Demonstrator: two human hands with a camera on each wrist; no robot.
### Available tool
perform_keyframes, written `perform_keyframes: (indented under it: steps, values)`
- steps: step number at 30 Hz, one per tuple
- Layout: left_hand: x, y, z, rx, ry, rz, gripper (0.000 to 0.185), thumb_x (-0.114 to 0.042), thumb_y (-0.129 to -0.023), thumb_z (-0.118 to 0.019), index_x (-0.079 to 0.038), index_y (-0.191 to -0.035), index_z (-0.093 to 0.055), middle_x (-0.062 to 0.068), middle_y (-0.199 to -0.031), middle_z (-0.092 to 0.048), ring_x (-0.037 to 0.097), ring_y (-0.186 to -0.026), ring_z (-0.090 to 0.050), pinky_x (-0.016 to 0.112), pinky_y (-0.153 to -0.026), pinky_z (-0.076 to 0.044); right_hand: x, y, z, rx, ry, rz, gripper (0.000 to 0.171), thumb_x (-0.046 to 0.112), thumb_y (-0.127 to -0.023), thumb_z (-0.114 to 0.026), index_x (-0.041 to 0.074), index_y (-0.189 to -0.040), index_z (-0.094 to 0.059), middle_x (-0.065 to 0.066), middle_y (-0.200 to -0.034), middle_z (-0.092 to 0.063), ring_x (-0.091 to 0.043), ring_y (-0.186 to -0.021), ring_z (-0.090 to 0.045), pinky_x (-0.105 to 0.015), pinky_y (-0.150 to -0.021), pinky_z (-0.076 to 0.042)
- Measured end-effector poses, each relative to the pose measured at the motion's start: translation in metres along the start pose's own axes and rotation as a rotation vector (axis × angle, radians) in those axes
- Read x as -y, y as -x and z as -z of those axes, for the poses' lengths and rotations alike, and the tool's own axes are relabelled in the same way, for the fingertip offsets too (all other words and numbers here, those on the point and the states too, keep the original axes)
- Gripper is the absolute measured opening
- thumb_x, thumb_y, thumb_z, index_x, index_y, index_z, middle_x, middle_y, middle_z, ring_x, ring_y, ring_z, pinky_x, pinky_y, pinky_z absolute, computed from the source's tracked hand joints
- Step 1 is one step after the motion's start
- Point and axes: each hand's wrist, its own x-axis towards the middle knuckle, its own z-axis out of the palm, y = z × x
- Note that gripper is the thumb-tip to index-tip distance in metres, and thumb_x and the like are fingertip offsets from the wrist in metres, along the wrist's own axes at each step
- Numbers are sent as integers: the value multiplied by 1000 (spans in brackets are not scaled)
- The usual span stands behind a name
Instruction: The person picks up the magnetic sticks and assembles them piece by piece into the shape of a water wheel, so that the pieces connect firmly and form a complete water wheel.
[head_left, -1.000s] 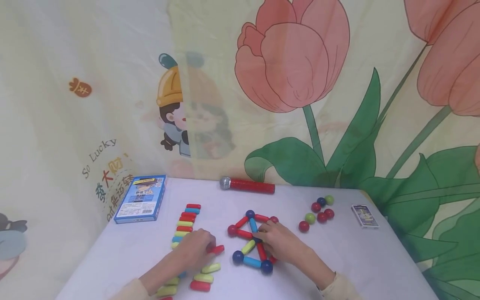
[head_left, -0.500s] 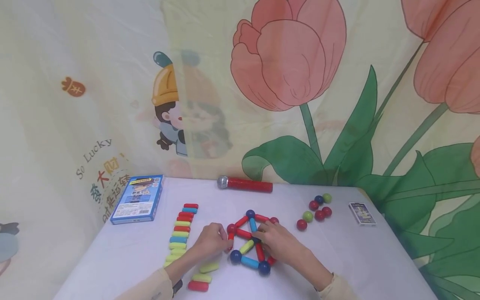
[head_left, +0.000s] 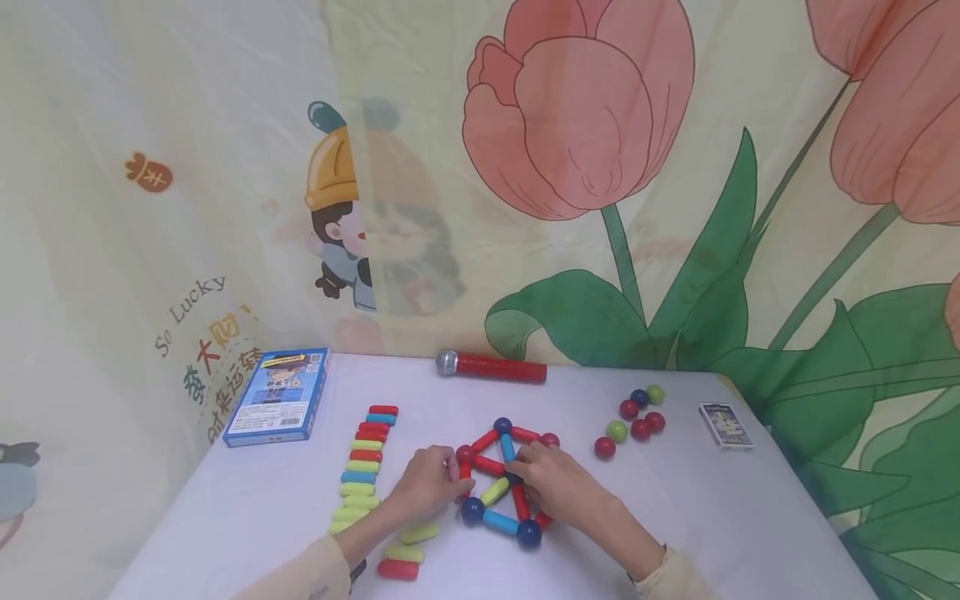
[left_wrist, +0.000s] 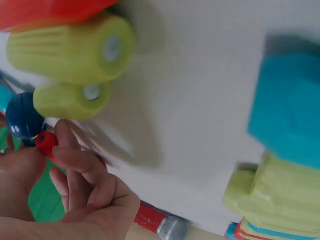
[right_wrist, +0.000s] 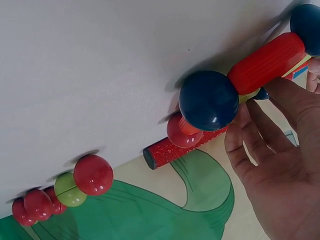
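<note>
My left hand (head_left: 429, 483) pinches a red rod (head_left: 465, 473) at the left edge of the rod-and-ball frame (head_left: 501, 483) mid-table. My right hand (head_left: 558, 485), fingers curled, rests on the frame's right side. Spare rods (head_left: 364, 467) left, loose balls (head_left: 633, 422) right.

Two bare hands, left hand (head_left: 423, 487) and right hand (head_left: 558, 487), no rings, gloves or nail colour visible. Both forearms bare down to pale cream long sleeves pushed back from the wrists, cuffs slightly bunched; left sleeve (head_left: 311, 571) sits nearer the table (head_left: 712, 517) front edge on its left side, right sleeve (head_left: 671, 575) near the same edge further right. Small dark strap or device edge shows just beside the left cuff; too small to tell more.
</note>
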Motion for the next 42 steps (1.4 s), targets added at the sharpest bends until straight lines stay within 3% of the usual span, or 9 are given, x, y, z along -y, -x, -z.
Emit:
perform_keyframes:
  steps: [7, 16, 25, 29, 32, 35, 37, 40, 42]
  values:
    - [3, -5, -4, -4, -26, -111, 35, -19, -92, -88, -11, -81, -56, 2, -68, -56, 16, -65, -55, 21, -56, -38, -1, -1, 0, 5, -3, -12, 51, 18, -87, -93, 17, -135, -76, -6, -124, -74, -22, -117, -71, -38, -96, -62]
    - [1, -6, -13, -30, 42, -78, 33, -20, -95, -86, -10, -83, -56, 3, -69, -55, 16, -62, -55, 20, -54, -38, -1, 0, -1, -10, 4, 6, 51, 19, -87, -93, 16, -135, -77, -4, -117, -74, -17, -107, -71, -33, -92, -63]
    - [1, -2, -1, 43, 36, -87, 31, -21, -96, -84, -10, -84, -57, 3, -68, -55, 17, -63, -54, 21, -55, -37, -3, 0, -1, -15, -4, 11, 53, 18, -86, -94, 16, -135, -76, -6, -124, -74, -21, -114, -71, -38, -95, -62]
    - [1, 1, 1, 74, -8, -122, 29, -20, -95, -85, -12, -87, -58, 1, -70, -56, 15, -65, -55, 21, -56, -39, -5, 1, -1, -3, -23, -32, 52, 18, -87, -93, 17, -136, -76, -5, -126, -74, -22, -117, -70, -41, -97, -62]
    - [-1, 4, 3, 78, -101, -166, 28, -20, -95, -85, -14, -88, -59, -1, -72, -56, 14, -66, -55, 22, -58, -42, -7, 3, -2, -6, -39, -56, 53, 19, -88, -92, 18, -138, -75, -5, -130, -73, -24, -123, -67, -47, -102, -59]
    - [-4, 10, 6, 76, -206, -198, 27, -23, -93, -87, -17, -89, -61, -4, -74, -57, 13, -69, -54, 24, -60, -45, -14, 8, 1, -60, -83, -83, 54, 19, -90, -90, 19, -141, -73, -6, -136, -70, -26, -127, -65, -49, -104, -58]
    - [-6, 15, 9, 83, -270, -206, 27, -25, -92, -88, -18, -90, -62, -6, -75, -57, 12, -71, -54, 25, -63, -46, -26, 12, 7, -145, -96, -132, 54, 17, -90, -90, 16, -140, -73, -9, -135, -70, -29, -126, -65, -50, -102, -59]
    - [-9, 18, 18, 88, -329, -234, 24, -27, -92, -88, -19, -95, -66, -9, -80, -60, 11, -78, -57, 27, -68, -51, -55, 23, 17, -300, -93, -248, 51, 12, -88, -91, 9, -135, -74, -13, -127, -71, -33, -120, -68, -49, -96, -62]
    - [-7, 16, 27, 48, -380, -279, 22, -26, -92, -88, -17, -101, -70, -7, -87, -65, 12, -85, -62, 29, -74, -56, -74, 32, 19, -354, -71, -324, 47, 9, -87, -91, 4, -130, -75, -16, -121, -71, -36, -116, -69, -51, -95, -62]
